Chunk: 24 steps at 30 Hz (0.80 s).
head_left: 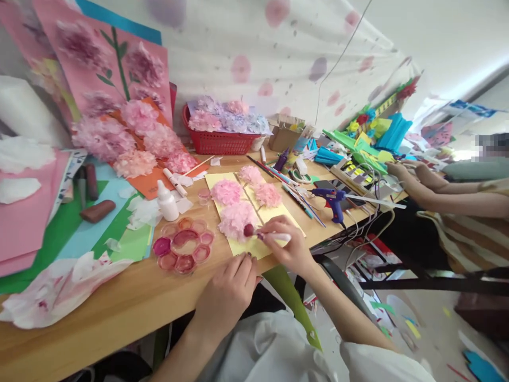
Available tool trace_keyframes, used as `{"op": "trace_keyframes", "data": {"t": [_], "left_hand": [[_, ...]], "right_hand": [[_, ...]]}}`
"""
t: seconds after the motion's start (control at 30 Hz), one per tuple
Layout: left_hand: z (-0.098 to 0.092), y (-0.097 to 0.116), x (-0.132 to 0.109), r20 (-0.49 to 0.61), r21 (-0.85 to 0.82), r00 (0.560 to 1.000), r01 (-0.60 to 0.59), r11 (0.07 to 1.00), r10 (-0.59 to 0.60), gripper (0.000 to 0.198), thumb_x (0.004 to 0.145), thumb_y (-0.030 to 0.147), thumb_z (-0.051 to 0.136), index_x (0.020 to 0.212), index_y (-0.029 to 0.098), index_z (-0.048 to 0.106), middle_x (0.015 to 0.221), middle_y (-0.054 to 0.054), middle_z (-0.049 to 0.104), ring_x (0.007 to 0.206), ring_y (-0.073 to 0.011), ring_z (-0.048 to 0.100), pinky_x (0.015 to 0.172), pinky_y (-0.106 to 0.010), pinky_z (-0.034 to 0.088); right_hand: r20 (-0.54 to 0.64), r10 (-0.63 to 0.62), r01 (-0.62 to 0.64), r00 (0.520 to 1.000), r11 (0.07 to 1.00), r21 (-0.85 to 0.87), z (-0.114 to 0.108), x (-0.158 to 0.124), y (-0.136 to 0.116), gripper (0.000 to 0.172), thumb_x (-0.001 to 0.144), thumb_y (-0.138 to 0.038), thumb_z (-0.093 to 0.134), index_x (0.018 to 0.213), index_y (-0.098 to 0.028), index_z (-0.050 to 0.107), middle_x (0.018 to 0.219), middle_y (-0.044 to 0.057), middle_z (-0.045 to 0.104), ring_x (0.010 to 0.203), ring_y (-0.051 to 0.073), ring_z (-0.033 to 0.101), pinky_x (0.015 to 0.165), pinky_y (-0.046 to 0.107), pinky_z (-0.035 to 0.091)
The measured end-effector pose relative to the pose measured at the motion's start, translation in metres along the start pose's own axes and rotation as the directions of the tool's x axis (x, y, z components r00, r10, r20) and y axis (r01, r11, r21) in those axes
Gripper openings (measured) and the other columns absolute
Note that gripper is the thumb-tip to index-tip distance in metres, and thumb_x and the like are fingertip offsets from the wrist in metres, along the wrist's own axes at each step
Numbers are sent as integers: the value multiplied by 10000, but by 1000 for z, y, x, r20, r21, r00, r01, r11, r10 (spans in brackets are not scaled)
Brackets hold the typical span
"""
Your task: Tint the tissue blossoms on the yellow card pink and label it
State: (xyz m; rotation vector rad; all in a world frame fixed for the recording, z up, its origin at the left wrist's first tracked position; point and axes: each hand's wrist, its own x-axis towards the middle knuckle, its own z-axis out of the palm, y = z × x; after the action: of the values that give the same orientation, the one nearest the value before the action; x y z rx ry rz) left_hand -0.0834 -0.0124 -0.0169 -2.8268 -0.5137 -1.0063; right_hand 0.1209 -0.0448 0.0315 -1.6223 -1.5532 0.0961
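Head view: a brush (248, 230) with a dark pink, rounded head lies over the lower right side of the nearest pale pink paper flower (234, 218); whether its bristles press into the petals is hard to tell. The right grip (291, 248) is closed on the brush's pale handle, pinching it just behind the head, with the handle's end jutting out to the right.

The brush should be light and its handle stiff, best taken low near the head for fine control. The flower looks soft, thin and ruffled, likely easy to crush or tear, so the sheet beneath is the better place to steady it. The left grip (234, 286) does that sort of holding: fingers extended on the near edge of the yellow card (260, 250), closed around nothing. Three more pink flowers sit farther up the card.

Left of it on the tabletop (159, 313) are a flower-shaped palette (199, 239) with pink-stained wells and an upright white bottle (168, 204). Beyond the card stands a red basket (220, 143) of paper flowers; to the right lies a blue glue gun (334, 201). Farther right, another person's arms (417, 193) reach over the tabletop.
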Motion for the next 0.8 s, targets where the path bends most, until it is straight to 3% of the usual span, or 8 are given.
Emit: {"op": "trace_keyframes", "data": {"t": [0.13,0.23,0.33,0.47,0.6,0.7,0.8], "left_hand": [[-1,0,1,-25,4,1000,6,1000,-6,260,1013,227,500,1156,87,666,1084,-77,753,978,-219,698,747,-331,530],[-2,-1,4,-26,-11,1000,2,1000,-2,259,1019,231,492,1120,87,683,1049,-67,763,960,-214,703,765,-334,517],[-4,-1,6,-15,-29,1000,13,999,-13,247,1008,231,527,1134,87,683,1043,-59,764,966,-203,702,819,-323,509],[-6,-1,8,31,-44,998,54,998,-53,246,993,246,560,1138,95,688,1075,-71,760,974,-206,701,834,-316,506],[-7,0,12,16,-101,995,103,990,-102,216,982,235,575,1087,94,700,1074,-81,763,987,-205,702,857,-304,509],[-7,0,15,16,-113,993,114,987,-113,181,963,223,604,1056,107,708,1027,-69,772,952,-198,705,850,-295,515],[-8,-1,15,27,-117,994,109,987,-107,186,951,212,621,1073,102,706,1023,-71,775,953,-198,705,851,-293,519]], "right_hand": [[-126,155,-148,980,987,65,8,-9,2,124,911,-293,637,856,-228,727,825,60,715,840,223,638,773,372,509],[0,137,-134,991,975,179,10,-12,0,71,867,-273,678,866,-214,718,858,67,704,828,210,649,732,341,520],[-49,205,-194,978,966,172,9,-10,-4,78,856,-243,671,790,-202,667,775,45,660,723,178,615,656,308,491],[96,100,-119,990,966,229,7,-4,-6,107,864,-215,640,758,-200,647,741,35,641,747,175,615,657,288,483],[-42,180,-173,983,975,137,7,-1,-1,115,869,-198,630,755,-196,640,738,41,625,730,171,593,638,284,466],[117,56,-83,992,966,243,7,-2,3,106,879,-181,615,777,-196,640,734,32,627,748,161,591,650,262,478],[52,133,-141,990,968,208,4,-2,3,132,890,-170,608,761,-193,623,696,20,599,726,152,569,629,251,451]]}}
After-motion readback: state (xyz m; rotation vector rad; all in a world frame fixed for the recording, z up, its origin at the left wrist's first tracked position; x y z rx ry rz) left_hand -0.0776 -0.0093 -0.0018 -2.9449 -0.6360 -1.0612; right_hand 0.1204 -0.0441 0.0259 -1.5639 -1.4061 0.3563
